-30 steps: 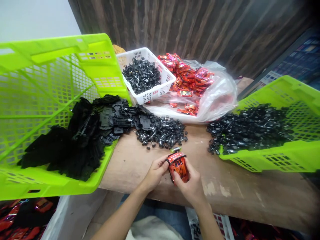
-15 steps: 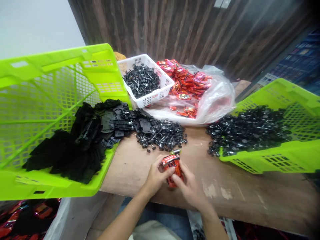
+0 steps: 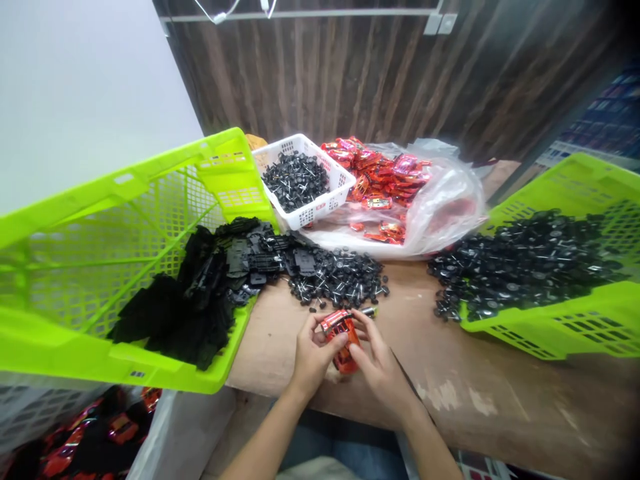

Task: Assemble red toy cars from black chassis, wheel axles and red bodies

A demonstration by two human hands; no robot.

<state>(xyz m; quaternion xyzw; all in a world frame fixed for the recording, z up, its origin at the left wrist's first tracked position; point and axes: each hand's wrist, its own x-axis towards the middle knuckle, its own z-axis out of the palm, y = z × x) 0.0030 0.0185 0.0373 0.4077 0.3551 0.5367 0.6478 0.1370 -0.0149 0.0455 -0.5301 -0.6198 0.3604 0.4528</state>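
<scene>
Car [image 3: 343, 347] shifted toward 9 o'clock, left hand [image 3: 311, 357] and right hand [image 3: 383, 373] pinching it; looks nearly assembled, 12 o'clock shells [image 3: 380, 175] remain.

Bright upper left, dark upper-right corner; glare on plastic bag [image 3: 447, 208]; edges stretched, smeared; fine detail soft.

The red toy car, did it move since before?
Yes, the red toy car moved a little to the left, judged against the pile of black wheels.
</scene>
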